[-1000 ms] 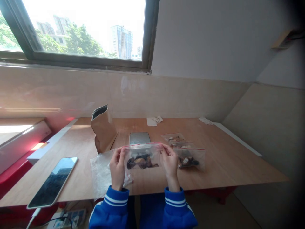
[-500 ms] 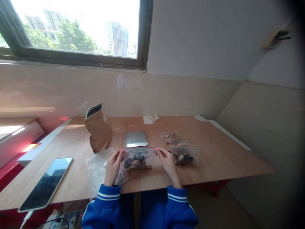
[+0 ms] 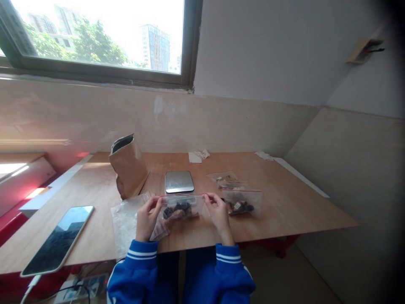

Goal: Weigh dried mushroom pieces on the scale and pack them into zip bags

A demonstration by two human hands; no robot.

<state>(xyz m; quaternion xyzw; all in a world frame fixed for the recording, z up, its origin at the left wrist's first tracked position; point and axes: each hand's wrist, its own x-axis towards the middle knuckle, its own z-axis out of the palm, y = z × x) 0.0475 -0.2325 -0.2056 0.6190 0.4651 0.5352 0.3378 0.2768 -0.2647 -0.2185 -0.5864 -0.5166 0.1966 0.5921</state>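
A clear zip bag (image 3: 190,202) with a red seal line hangs between my two hands, with dark and brown dried pieces lying in its bottom. My left hand (image 3: 148,217) pinches the bag's upper left corner. At the upper right corner, my right hand (image 3: 218,213) is closed on the same edge. Under and beside my left wrist lie empty clear plastic bags (image 3: 123,223). Just beyond the held bag sits a flat silver scale (image 3: 179,182). To the right of my right hand stands another filled zip bag (image 3: 243,204), with more filled bags (image 3: 226,177) behind it.
An open brown paper bag (image 3: 128,169) stands at the back left. A phone (image 3: 58,240) with a white charging cable (image 3: 31,288) lies at the left edge of the table. Crumpled white tissue (image 3: 202,154) is near the wall. The table's front edge runs under my forearms.
Both hands still hold the zip bag by its top corners. My right hand has come slightly inward along the edge. The whole view has shifted a little.
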